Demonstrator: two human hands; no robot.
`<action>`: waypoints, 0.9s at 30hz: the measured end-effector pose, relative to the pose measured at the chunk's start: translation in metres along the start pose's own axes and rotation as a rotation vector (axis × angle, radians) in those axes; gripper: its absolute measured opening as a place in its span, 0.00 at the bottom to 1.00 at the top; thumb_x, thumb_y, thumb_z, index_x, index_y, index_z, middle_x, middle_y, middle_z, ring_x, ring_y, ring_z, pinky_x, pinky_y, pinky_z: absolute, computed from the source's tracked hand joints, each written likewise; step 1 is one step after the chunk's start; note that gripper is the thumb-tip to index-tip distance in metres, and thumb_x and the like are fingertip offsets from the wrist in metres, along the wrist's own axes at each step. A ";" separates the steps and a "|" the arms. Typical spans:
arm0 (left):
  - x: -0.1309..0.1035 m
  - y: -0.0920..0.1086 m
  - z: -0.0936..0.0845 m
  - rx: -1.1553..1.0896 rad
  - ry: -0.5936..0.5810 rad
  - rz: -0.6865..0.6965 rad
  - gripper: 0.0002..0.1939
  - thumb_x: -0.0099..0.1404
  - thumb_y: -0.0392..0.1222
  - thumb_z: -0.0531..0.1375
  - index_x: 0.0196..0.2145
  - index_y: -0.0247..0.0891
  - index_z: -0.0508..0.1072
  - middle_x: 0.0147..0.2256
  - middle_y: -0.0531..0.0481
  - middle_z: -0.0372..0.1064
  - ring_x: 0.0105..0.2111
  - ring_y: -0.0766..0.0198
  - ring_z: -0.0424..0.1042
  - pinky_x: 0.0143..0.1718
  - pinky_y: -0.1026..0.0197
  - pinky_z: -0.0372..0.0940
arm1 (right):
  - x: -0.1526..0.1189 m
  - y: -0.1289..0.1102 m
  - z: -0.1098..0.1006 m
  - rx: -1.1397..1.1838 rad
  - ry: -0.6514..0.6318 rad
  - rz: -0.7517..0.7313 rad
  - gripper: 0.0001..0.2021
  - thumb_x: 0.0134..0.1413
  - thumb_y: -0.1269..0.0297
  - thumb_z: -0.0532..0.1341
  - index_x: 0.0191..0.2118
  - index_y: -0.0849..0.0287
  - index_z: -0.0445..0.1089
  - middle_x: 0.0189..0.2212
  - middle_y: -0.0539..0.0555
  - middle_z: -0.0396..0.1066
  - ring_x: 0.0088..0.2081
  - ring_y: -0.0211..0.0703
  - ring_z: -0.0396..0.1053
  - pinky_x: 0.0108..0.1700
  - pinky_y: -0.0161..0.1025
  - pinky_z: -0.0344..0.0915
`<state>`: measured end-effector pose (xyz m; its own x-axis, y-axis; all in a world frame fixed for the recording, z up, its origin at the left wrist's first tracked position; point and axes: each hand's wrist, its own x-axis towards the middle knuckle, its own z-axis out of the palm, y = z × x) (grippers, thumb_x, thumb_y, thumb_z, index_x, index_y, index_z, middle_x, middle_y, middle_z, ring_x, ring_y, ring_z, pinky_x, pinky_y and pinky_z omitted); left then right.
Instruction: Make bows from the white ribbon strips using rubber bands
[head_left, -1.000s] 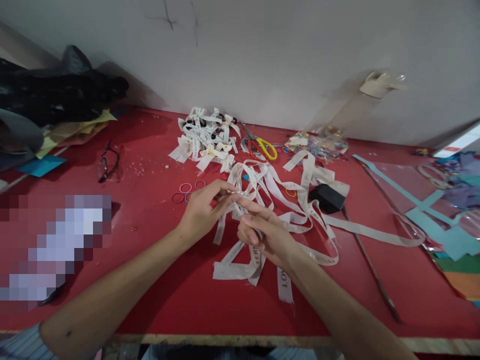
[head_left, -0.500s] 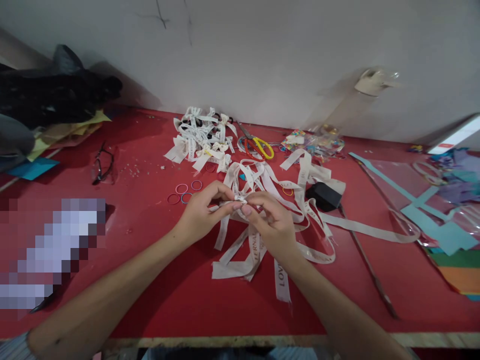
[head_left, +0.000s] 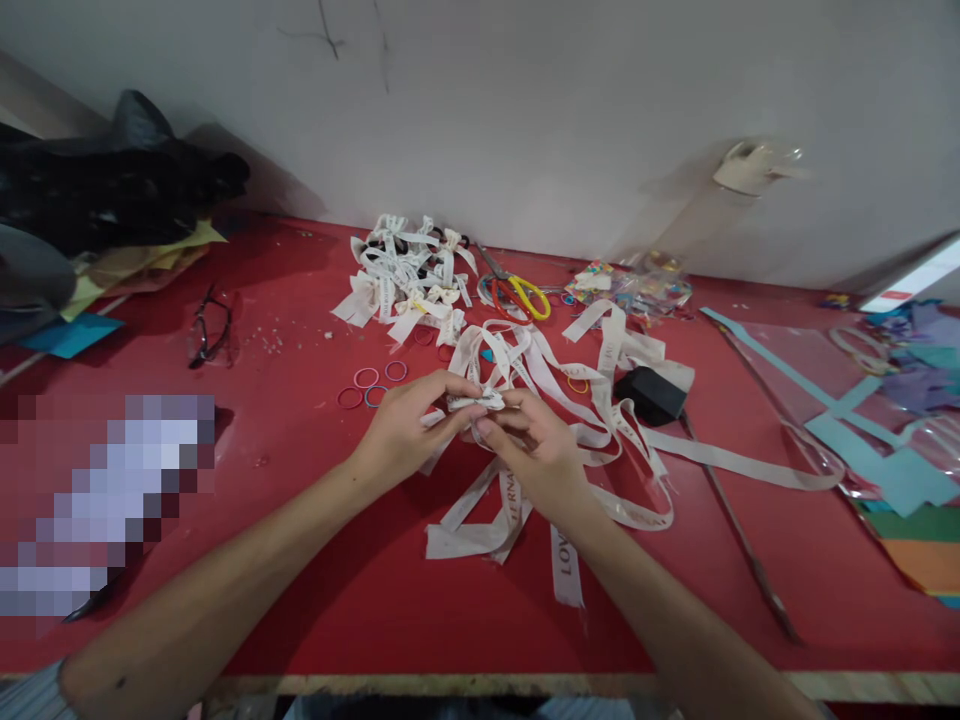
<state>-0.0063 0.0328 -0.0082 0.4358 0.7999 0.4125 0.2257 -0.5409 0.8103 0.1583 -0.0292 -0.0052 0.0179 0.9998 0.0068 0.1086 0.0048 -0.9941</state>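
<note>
My left hand (head_left: 411, 418) pinches a gathered piece of white printed ribbon (head_left: 487, 400) between thumb and fingers. On the other side of the same bunched ribbon, my right hand (head_left: 538, 440) is closed with thumb and fingertips against it. Whether a band sits inside the folds is hidden by my fingers. Loose lengths of white ribbon (head_left: 480, 540) with printed letters lie around and beneath my hands. Several coloured elastic bands (head_left: 366, 378) rest left of my left hand. Behind, a heap of tied ribbon bows (head_left: 397, 270) lies beside red and yellow handled scissors (head_left: 517, 292).
Glasses (head_left: 208, 328) and a blurred-out device (head_left: 127, 500) lie on the left of the red table (head_left: 337, 610). A black block (head_left: 651, 394) sits right of the ribbons, near a thin rod (head_left: 742, 540). Coloured sheets (head_left: 922, 540) are at the far right.
My fingers have shifted on the bunched ribbon, and more of its folded white part shows above my thumbs. The ribbon end hanging below my left hand has been drawn up. The view moved slightly.
</note>
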 end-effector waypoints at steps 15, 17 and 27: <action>0.001 0.004 -0.002 -0.023 -0.038 0.022 0.07 0.63 0.38 0.63 0.40 0.38 0.73 0.36 0.50 0.77 0.36 0.66 0.76 0.37 0.67 0.70 | 0.004 0.000 -0.007 -0.302 0.138 -0.250 0.03 0.59 0.65 0.58 0.35 0.55 0.69 0.31 0.49 0.72 0.34 0.41 0.71 0.38 0.39 0.66; 0.000 0.007 -0.002 -0.026 -0.044 -0.011 0.06 0.63 0.38 0.63 0.39 0.39 0.73 0.35 0.51 0.77 0.34 0.66 0.76 0.35 0.67 0.70 | 0.003 0.000 -0.005 -0.314 0.146 -0.223 0.03 0.58 0.66 0.58 0.33 0.54 0.68 0.30 0.49 0.72 0.33 0.42 0.70 0.37 0.39 0.66; -0.002 0.009 0.000 -0.012 -0.029 0.015 0.04 0.63 0.38 0.62 0.36 0.38 0.72 0.33 0.51 0.76 0.32 0.67 0.75 0.34 0.67 0.69 | 0.002 0.002 -0.005 -0.362 0.250 -0.302 0.03 0.58 0.68 0.58 0.36 0.54 0.69 0.33 0.50 0.73 0.37 0.42 0.72 0.41 0.41 0.68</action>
<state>-0.0054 0.0263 -0.0017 0.4639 0.7840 0.4126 0.2084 -0.5492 0.8093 0.1640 -0.0272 -0.0062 0.1643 0.9197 0.3565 0.4808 0.2409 -0.8431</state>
